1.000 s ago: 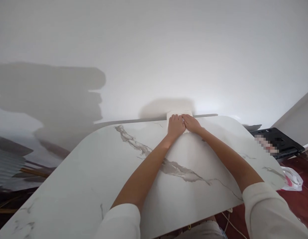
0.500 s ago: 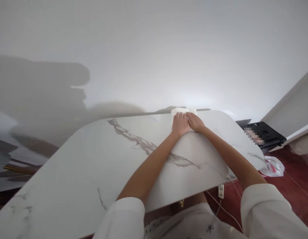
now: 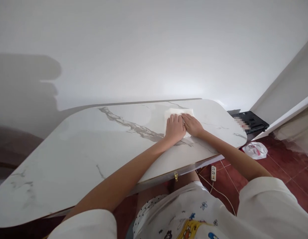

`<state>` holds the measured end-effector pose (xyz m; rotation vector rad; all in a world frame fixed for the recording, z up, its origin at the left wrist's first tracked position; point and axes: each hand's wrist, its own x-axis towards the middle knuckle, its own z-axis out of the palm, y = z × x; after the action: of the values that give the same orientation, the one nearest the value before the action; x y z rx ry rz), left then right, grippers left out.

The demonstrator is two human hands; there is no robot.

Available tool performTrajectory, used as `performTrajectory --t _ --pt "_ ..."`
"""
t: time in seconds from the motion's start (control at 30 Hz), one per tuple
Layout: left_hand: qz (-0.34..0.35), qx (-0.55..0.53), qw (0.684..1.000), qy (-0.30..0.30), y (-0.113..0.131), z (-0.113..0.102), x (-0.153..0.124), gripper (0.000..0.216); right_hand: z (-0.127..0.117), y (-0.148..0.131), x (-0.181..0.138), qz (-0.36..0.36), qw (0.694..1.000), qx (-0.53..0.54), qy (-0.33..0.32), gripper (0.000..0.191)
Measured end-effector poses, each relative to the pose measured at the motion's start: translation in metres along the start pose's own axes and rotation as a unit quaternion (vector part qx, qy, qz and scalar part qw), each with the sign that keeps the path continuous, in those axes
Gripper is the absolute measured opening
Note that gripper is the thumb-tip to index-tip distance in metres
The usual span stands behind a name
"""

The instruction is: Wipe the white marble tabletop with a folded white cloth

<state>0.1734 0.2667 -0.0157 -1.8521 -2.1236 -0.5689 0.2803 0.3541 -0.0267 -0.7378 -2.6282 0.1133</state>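
A folded white cloth [image 3: 178, 112] lies flat on the white marble-patterned tabletop [image 3: 76, 159], right of its middle. My left hand [image 3: 175, 128] presses down on the cloth, fingers close together and a little bent over it. Angled in from the right, my right hand [image 3: 192, 124] bears on the same cloth with its fingers together, their tips against my left hand. Both hands cover much of the cloth's near part.
The table's far edge runs along a white wall [image 3: 134, 49]. Beyond its right end are a black case [image 3: 253, 121] and a white plastic bag [image 3: 255, 150] on the red tiled floor. A power strip [image 3: 213, 173] with a cable lies below the near edge.
Both hands and the cloth have come back from the table's far edge toward me, leaving a strip of tabletop behind the cloth. The view has shifted slightly.
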Motion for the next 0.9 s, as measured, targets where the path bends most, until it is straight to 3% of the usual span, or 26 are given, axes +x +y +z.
performTrajectory --t 0.53,0.7,0.9 --pt "0.020 -0.021 1.000 0.005 0.027 -0.030 -0.084 0.048 -0.031 -0.059 -0.083 -0.015 1.000 -0.013 -0.006 0.049" --pt "0.021 -0.045 0.999 0.008 0.041 -0.032 -0.091 0.047 -0.035 -0.056 -0.101 -0.021 1.000 -0.009 0.014 0.049" --pt "0.041 -0.090 0.995 0.016 0.064 -0.025 -0.079 0.045 -0.040 -0.030 -0.118 -0.005 0.999 -0.015 0.043 0.049"
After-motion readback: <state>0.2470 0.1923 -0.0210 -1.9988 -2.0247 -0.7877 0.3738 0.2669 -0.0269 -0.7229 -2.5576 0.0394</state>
